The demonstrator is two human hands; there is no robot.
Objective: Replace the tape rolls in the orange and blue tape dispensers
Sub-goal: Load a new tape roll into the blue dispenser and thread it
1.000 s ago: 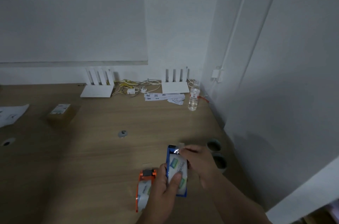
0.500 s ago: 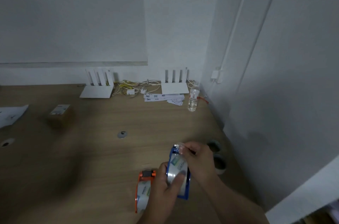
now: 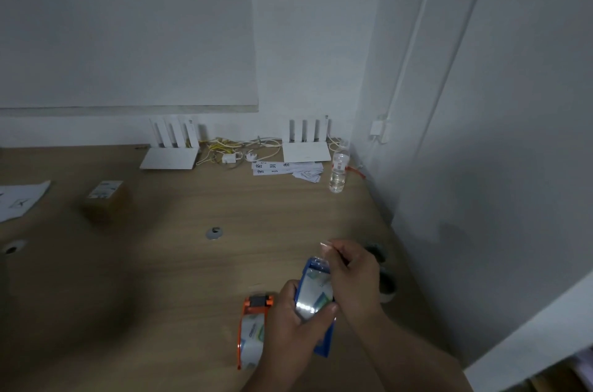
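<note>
Nearest, low on the surface [image 3: 160, 295]: orange tape dispenser [image 3: 252, 332] lying flat, a clear roll seated in it, untouched, touching or just beside the left hand [image 3: 293, 324]. Left grip wrapped firmly around the blue tape dispenser [image 3: 316, 298], thumb pressed across the shiny clear roll [image 3: 313, 295] sitting in its frame. Right hand [image 3: 351, 273] just above, grip pinched narrow on the loose tape end [image 3: 325, 247], drawn up past the blue nose toward the far side.

Likely troubles from here, all judgement:
- Tape end slipping from the pinch and snapping back onto the roll, hard to find again on clear film in such dim light.
- Pulled at a slant, tearing lengthwise or folding onto itself, sticky side to sticky side.
- Thumb pressing too hard on the roll, braking it, so the pull lifts the roll off its hub instead of unwinding it.
- Tape missing the slot under the cutter; whether it runs through there cannot be told, since the fingers hide that part.
- Fingertips close to the cutter teeth at the blue nose.

Farther off, well apart: a small cardboard box [image 3: 104, 199] at left, a water bottle [image 3: 338, 168] by the wall, two white routers [image 3: 170, 151] with tangled cables behind; none in the way.
</note>
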